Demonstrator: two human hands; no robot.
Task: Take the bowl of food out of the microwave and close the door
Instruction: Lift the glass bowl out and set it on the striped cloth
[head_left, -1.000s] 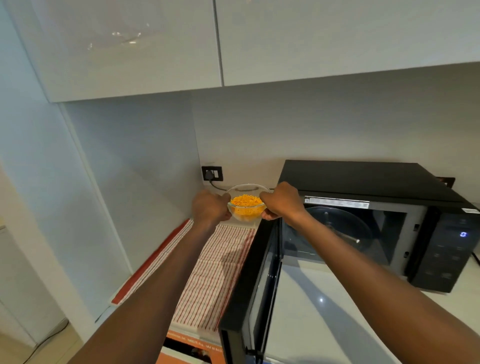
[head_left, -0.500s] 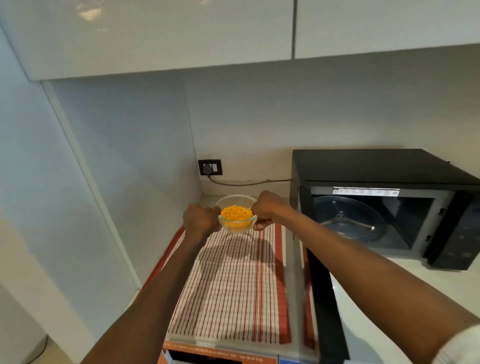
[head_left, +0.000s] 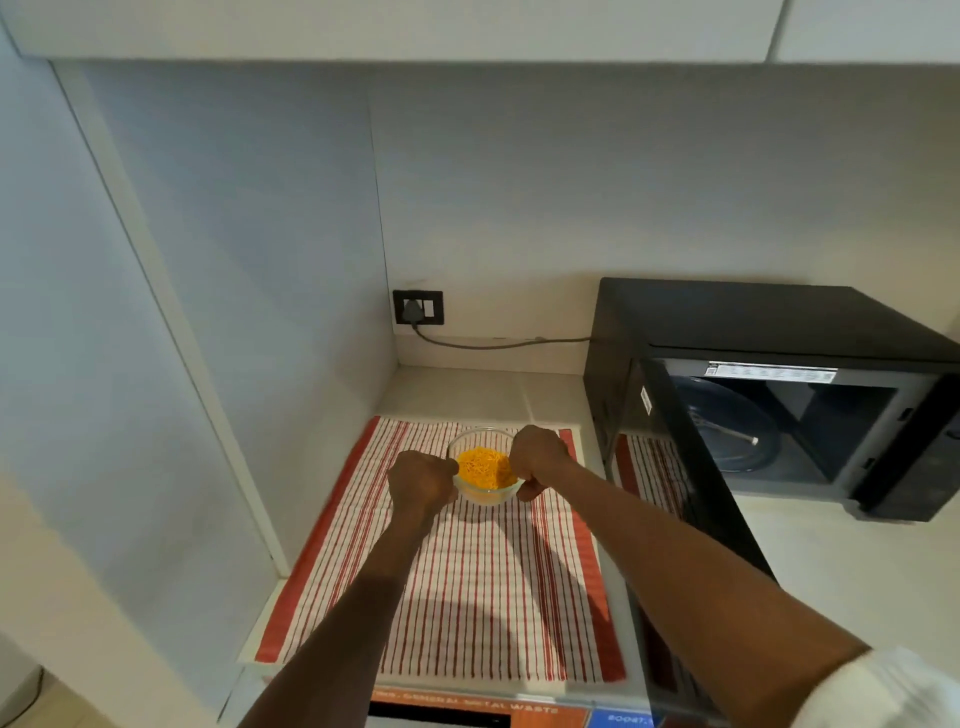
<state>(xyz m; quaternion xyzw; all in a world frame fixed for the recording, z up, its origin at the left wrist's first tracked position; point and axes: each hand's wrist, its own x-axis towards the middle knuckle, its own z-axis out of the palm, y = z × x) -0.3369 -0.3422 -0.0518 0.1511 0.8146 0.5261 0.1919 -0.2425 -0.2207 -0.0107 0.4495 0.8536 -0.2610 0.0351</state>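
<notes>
A small clear glass bowl (head_left: 470, 440) holds orange shredded food (head_left: 485, 467). It is low over the far part of a red-and-white striped cloth (head_left: 467, 597); I cannot tell whether it touches the cloth. My left hand (head_left: 422, 480) grips its left rim and my right hand (head_left: 537, 457) grips its right rim. The black microwave (head_left: 753, 322) stands to the right with its door (head_left: 691, 467) swung open toward me. The glass turntable (head_left: 727, 436) inside carries nothing.
A wall socket (head_left: 418, 307) with a plug and a cable sits at the back corner. A pale wall panel (head_left: 208, 312) bounds the left side. The counter (head_left: 857, 571) is pale. A box with orange and blue labels (head_left: 519, 714) shows below the counter's front edge.
Both hands have carried the bowl from in front of the microwave leftward and down to the striped cloth. My view has tilted further down and left.
</notes>
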